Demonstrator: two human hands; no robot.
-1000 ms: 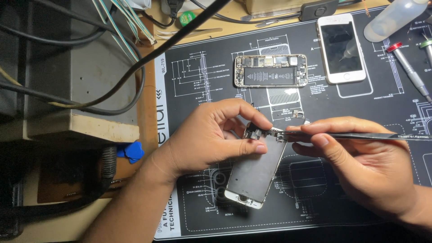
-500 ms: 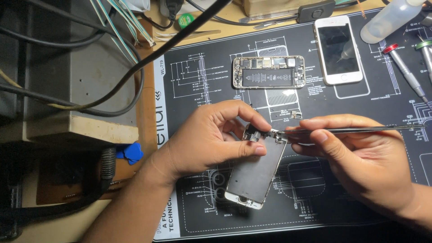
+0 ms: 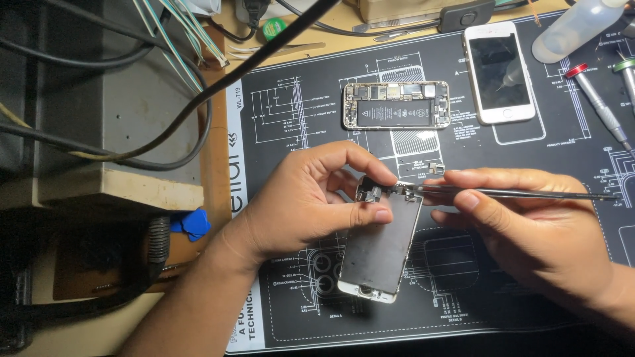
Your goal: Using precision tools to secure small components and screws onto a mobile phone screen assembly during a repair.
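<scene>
The detached phone screen panel [image 3: 382,248] lies face down and slightly tilted on the dark printed work mat [image 3: 291,132], its back plate up and its top edge, with small metal parts and a flex connector, raised toward the fingers. The left hand [image 3: 311,201] is closed on that top end, thumb along the left side and forefinger curled over the upper edge, pinning the panel. The right hand [image 3: 529,225] is closed in a pencil grip on thin metal tweezers [image 3: 503,193], whose tips meet the small parts at the panel's top edge, just beside the left forefinger. To do this well, I judge the left hand should keep the panel from rocking while the tweezers work with light, level pressure, since the flex looks thin and easily torn; resting the right hand's heel on the mat would steady the tips. What exactly the tips grip is too small to tell. Farther up the mat lie an opened phone body [image 3: 395,104] with battery and board showing, and a white phone [image 3: 497,71] to its right. A red-capped screwdriver [image 3: 595,99] and a clear squeeze bottle [image 3: 575,26] sit at the far right, with dark cables [image 3: 152,158] over the table at left.
</scene>
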